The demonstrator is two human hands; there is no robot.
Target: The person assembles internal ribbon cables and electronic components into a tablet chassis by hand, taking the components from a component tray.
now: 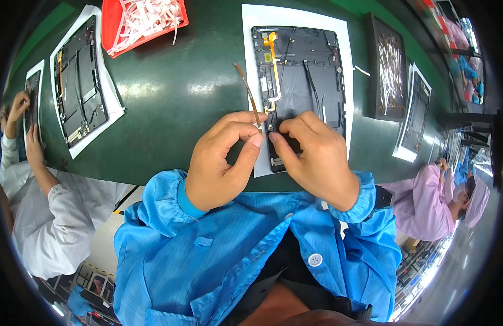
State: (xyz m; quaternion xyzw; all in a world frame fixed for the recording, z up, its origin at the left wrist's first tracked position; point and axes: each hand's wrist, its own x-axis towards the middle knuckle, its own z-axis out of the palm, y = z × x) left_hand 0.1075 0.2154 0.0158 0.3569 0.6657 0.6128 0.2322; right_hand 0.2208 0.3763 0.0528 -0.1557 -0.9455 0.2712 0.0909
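In the head view, the left hand (221, 157) pinches a thin brown strip (251, 98) near its lower end, between thumb and forefinger, at the left edge of a black panel (305, 60). The strip slants up and to the left, its upper end reaching past the edge of the white sheet (295, 15) under the panel. The right hand (319, 155) is curled over the panel's lower part, thumb and forefinger tips close together near its left edge; whether it grips anything, I cannot tell. An orange cable (272, 70) runs down the panel's left side, and a black cable (311, 81) lies further right. All this is on a green table (170, 119). To the upper left is a red tray (113, 41) heaped with white strips (151, 16); to the right, a black tray (374, 70) of thin, shiny strips (388, 70). A second panel (80, 76) lies at left, and beyond it a co-worker in white (61, 228) has both hands at another panel (32, 100). A co-worker in pink (425, 209) sits at right.
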